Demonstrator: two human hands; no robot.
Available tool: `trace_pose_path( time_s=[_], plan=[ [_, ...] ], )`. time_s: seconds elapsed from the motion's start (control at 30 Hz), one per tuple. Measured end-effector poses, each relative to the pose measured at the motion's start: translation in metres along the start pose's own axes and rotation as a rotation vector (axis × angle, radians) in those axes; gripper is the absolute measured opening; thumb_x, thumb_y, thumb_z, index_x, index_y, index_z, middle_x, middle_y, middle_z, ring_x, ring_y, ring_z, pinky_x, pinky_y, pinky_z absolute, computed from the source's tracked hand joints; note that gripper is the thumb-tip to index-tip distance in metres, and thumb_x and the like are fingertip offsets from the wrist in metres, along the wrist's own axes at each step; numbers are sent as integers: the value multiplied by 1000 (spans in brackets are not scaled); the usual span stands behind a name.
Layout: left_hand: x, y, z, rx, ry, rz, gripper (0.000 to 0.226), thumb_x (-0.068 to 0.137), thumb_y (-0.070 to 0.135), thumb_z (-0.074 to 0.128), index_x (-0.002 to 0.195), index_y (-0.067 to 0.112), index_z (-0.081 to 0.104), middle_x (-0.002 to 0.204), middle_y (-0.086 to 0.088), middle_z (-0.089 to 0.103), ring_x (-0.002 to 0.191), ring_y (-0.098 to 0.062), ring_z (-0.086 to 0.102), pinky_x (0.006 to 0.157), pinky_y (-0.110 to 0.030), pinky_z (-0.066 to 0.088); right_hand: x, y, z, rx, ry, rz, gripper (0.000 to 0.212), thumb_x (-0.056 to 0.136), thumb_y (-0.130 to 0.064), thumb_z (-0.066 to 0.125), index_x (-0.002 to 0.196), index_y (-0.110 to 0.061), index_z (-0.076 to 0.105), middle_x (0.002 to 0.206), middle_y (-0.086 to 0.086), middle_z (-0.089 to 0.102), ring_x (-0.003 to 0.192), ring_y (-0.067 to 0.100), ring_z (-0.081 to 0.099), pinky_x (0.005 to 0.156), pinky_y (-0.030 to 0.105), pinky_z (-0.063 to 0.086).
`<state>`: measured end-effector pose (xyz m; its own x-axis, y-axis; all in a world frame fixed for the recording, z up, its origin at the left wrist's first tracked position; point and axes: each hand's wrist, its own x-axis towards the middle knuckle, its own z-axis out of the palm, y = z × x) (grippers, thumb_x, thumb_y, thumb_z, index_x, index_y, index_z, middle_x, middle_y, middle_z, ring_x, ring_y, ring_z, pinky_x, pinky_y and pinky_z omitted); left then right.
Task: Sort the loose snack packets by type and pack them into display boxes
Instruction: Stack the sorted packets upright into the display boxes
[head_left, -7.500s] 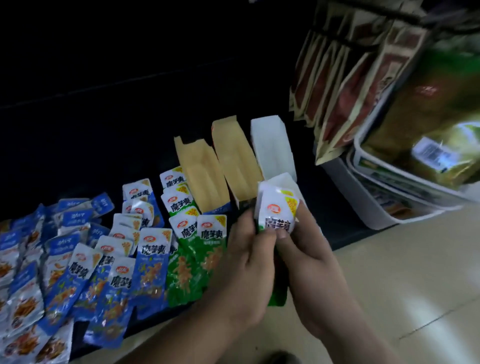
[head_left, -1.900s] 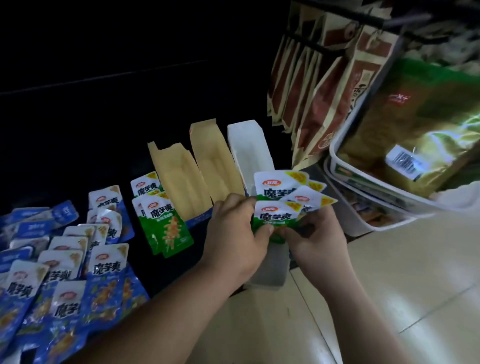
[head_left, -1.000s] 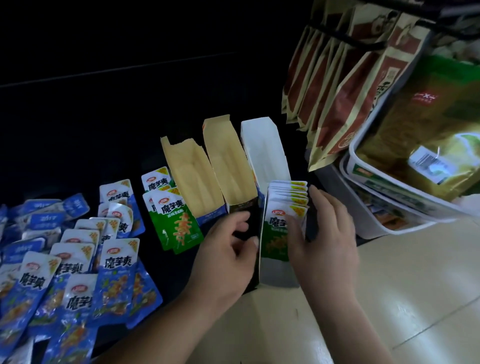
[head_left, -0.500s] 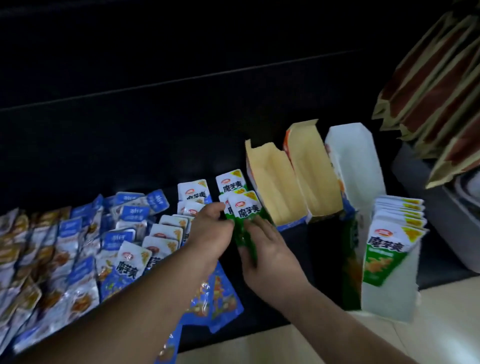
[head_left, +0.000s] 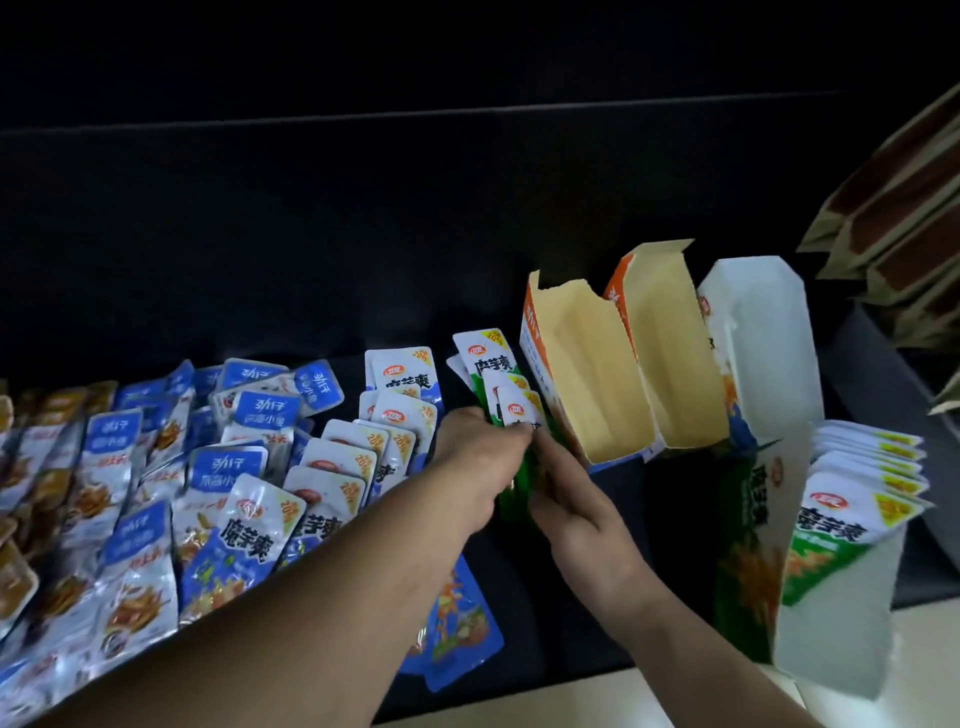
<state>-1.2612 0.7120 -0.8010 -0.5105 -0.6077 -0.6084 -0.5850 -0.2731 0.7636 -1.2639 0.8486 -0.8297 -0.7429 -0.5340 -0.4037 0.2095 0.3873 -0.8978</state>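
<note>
Pinching green packets (head_left: 517, 410) with both our left hand (head_left: 475, 457) and right hand (head_left: 576, 501), we risk the slick stack spilling among blue packets (head_left: 249, 540).

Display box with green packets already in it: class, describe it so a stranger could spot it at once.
On the dark counter, look to the open boxes at the right. The display box stands nearest the front edge. It alone holds a stack of green packets; the boxes behind it show none.
</note>
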Motion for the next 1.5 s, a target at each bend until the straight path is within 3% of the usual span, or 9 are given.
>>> trace_pose_path(
  time_s=[0.17, 0.3, 0.43, 0.6, 0.87, 1.03, 1.17, 1.37, 1.5],
  plan=[
    [-8, -10, -3, 122, 19, 104, 2, 93, 21, 72, 92, 19, 72, 90, 2, 76, 86, -20, 73, 82, -40, 63, -16, -7, -7, 4, -26, -121, 69, 91, 19, 47, 138, -30, 60, 125, -27, 68, 124, -7, 58, 99, 15, 50],
    [-34, -2, -30, 225, 55, 300, 7, 99, 28, 68, 98, 22, 65, 88, 9, 69, 78, -4, 65, 61, -21, 49, -44, -27, -7, 87, 219, -301, 21, 93, -17, 73, 113, -21, 75, 112, -8, 76, 108, 8, 71, 89, 23, 57],
    [-79, 17, -60, 306, 40, 464, 16, 100, 38, 63, 99, 23, 61, 76, -6, 60, 65, -20, 57, 55, -31, 43, -67, -53, -14, 222, 210, -246, 55, 78, -39, 75, 132, -31, 64, 121, -16, 71, 112, -3, 67, 87, 11, 53],
    [-145, 35, -45, 235, -175, 601, 15, 99, 29, 66, 113, 30, 72, 100, 13, 78, 91, -6, 73, 77, -28, 59, -82, -76, -54, 298, 59, -219, 84, 87, -13, 81, 157, -30, 37, 145, -12, 60, 131, 4, 57, 109, 37, 51],
    [-180, 41, 71, 161, -511, 693, 24, 99, 26, 69, 122, 32, 72, 117, 23, 74, 114, 1, 67, 100, -32, 55, -139, -65, -180, 265, 299, -416, 37, 87, 9, 69, 119, -8, 64, 113, 8, 77, 109, 29, 72, 89, 46, 60],
    [-168, 14, 109, 261, -540, 724, 25, 102, 21, 65, 125, 29, 71, 121, 21, 73, 118, 1, 65, 104, -33, 53, -135, -10, -193, 138, 436, -385, 28, 92, -8, 74, 113, -19, 61, 115, -1, 75, 111, 18, 71, 91, 53, 58],
    [-156, -1, 105, 416, -483, 749, 25, 103, 24, 61, 126, 32, 68, 120, 27, 71, 114, 7, 63, 103, -33, 53, -123, 24, -185, -244, 592, -368, 33, 88, -41, 70, 118, -27, 66, 149, -2, 51, 151, 7, 30, 114, 50, 41],
    [-157, 9, 97, 547, -407, 875, 23, 102, 26, 61, 124, 33, 64, 88, 36, 63, 80, 14, 56, 72, -6, 41, -120, 22, -183, -3, 520, -377, 37, 83, -57, 67, 116, -40, 67, 148, -17, 48, 151, 8, 31, 112, 53, 42],
    [-157, 1, 97, 615, -419, 792, 30, 98, 25, 65, 127, 35, 61, 99, 24, 67, 91, 4, 63, 84, -23, 54, -116, 35, -180, -61, 530, -296, 27, 85, -55, 76, 108, -42, 69, 139, -26, 48, 148, -3, 27, 108, 53, 46]
  ],
)
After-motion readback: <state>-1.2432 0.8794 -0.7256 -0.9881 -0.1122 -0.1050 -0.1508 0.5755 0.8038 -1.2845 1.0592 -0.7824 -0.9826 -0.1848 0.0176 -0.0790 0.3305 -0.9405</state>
